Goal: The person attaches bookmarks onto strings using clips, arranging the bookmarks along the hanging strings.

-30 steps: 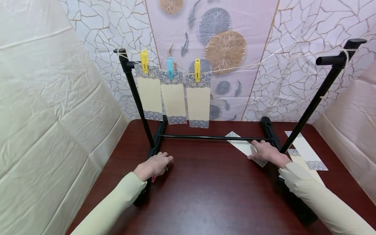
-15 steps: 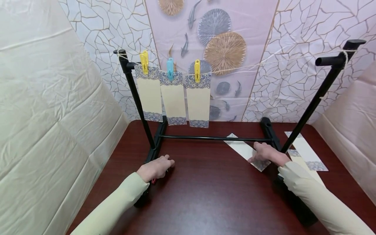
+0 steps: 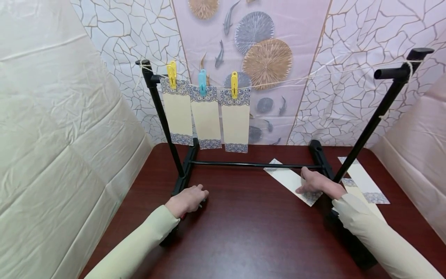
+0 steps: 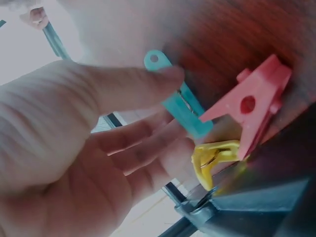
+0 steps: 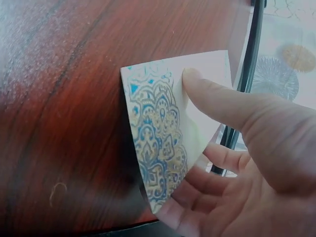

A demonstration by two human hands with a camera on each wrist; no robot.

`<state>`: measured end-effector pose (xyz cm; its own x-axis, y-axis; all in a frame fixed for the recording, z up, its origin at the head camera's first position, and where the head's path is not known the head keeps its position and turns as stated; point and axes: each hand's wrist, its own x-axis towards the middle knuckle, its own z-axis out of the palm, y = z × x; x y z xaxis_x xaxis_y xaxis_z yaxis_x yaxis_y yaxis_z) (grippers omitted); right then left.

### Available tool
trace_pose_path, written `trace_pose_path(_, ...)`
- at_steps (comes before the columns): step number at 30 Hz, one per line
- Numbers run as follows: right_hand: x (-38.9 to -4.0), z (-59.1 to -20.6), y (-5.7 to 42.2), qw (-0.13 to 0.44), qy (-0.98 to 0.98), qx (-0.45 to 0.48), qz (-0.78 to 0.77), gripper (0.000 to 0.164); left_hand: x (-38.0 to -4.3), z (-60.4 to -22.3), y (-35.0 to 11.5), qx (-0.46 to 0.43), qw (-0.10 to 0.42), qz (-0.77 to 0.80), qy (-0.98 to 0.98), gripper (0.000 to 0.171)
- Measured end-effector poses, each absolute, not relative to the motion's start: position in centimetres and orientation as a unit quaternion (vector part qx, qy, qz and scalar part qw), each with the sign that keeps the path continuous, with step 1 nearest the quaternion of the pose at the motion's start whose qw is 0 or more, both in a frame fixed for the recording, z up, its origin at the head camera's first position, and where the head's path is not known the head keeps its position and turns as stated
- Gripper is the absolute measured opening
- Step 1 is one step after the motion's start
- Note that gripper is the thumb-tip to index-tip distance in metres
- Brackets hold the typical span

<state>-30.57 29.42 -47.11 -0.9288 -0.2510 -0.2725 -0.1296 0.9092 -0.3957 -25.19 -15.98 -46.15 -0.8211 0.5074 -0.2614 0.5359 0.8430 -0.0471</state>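
"What's at your far left?"

"A red clip (image 4: 259, 98) and a yellow clip (image 4: 198, 160), by the foot of the rack (image 3: 167, 128). My left hand (image 3: 187, 199) pinches a blue clip (image 4: 186, 112) between thumb and fingers, low over the bench (image 3: 240, 224)."

"Then?"

"Three hung cards (image 3: 206, 120) on the cord (image 3: 310, 77), each under its own clip."

"And your right hand (image 3: 313, 182)?"

"It pinches a loose card (image 3: 283, 178) near its patterned end, thumb on one face, fingers behind. Whether the far end touches the bench, I can't tell. Right of it lie two spare cards (image 3: 366, 180), overlapping."

"Which step is this?"

"Gathering a clip and a card, I'd judge. The next move calls for raising the card's edge to the cord, right of the third one, and squeezing the clip open over both."
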Motion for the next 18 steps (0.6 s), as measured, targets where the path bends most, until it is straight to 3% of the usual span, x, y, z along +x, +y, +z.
trace_pose_path(8, -30.0, -47.1, 29.6, 0.149, 0.960, -0.142, -0.192, 0.040, -25.4, -45.8, -15.3, 0.275, 0.140, -0.065, 0.949, 0.025)
trace_pose_path(18, -29.2, -46.2, 29.8, 0.172, 0.947, -0.177, -0.207, 0.020, -25.7, -44.5, -15.2, 0.273, 0.176, 0.025, 0.945, 0.009)
